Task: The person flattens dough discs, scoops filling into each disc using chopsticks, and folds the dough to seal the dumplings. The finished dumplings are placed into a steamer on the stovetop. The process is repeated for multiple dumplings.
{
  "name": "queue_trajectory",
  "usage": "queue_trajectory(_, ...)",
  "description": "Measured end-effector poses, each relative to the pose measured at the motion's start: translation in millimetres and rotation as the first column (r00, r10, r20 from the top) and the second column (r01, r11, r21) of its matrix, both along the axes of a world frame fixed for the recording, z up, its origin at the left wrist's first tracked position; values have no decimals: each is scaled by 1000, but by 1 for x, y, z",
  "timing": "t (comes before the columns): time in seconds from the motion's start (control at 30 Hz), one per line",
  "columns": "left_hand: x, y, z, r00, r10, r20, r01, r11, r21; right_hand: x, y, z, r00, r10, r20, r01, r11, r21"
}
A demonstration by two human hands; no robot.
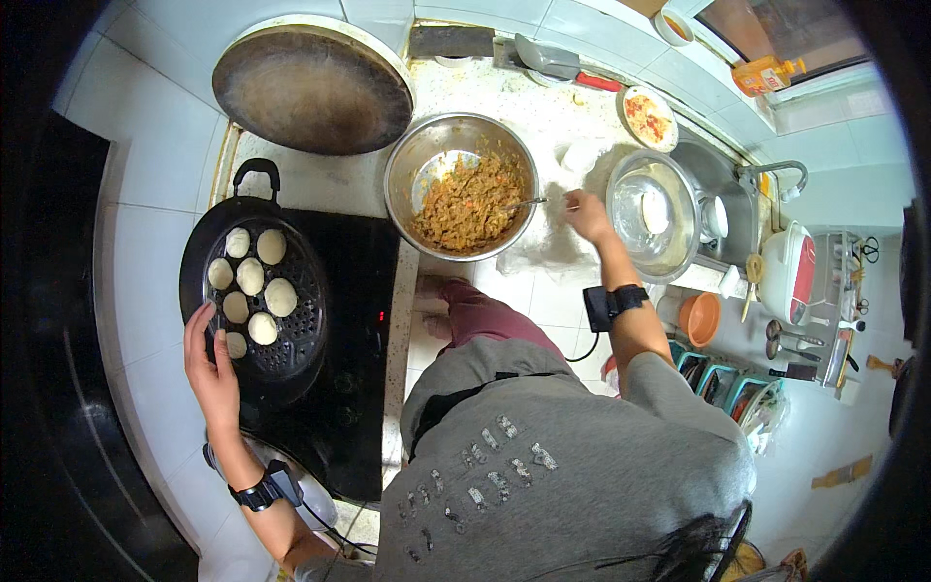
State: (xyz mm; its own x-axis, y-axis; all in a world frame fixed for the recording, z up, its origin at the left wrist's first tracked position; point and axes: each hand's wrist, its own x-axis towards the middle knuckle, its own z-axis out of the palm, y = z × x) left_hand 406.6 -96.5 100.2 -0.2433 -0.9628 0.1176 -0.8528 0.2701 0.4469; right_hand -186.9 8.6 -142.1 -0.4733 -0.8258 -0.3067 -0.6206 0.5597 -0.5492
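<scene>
My left hand (212, 358) is at the near left rim of a black perforated steamer pan (302, 335), its fingers apart beside a pale dough bun (236, 345). Several more round buns lie in the pan. My right hand (584, 212) is over the floured counter, between a steel bowl of chopped filling (473, 196) and a second metal bowl (676, 218) holding something white. Its fingers are bent; whether they hold anything is too small to tell. A spoon handle (525, 204) sticks out of the filling towards that hand. A white lump (580, 156) lies on the counter beyond it.
A black induction cooktop (349, 378) lies under the pan. A large round lid (313, 87) leans at the back left. Behind the bowls are a cleaver (451, 42), a spatula with a red handle (598, 81) and a plate of food (649, 118). The sink (727, 182) is at the right.
</scene>
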Motion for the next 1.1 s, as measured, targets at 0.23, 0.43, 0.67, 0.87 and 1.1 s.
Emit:
queue_trajectory(0.23,14,27,25,994,87,-70,-88,996,-25,37,-21,-58,841,367,-397,-319,930,184)
queue_trajectory(0.43,65,44,25,923,285,-260,-314,947,-75,40,-18,-46,914,278,-296,-280,959,34)
queue_trajectory(0.67,109,78,25,732,414,-542,-483,875,17,5,1,-68,878,-241,413,351,911,-216)
queue_trajectory(0.87,109,104,21,740,464,-486,-526,851,11,1,-36,63,921,-73,384,242,877,-414)
queue_trajectory(1.1,96,146,28,774,450,-447,-519,854,-39,250,-159,208,635,736,234,-400,573,-715)
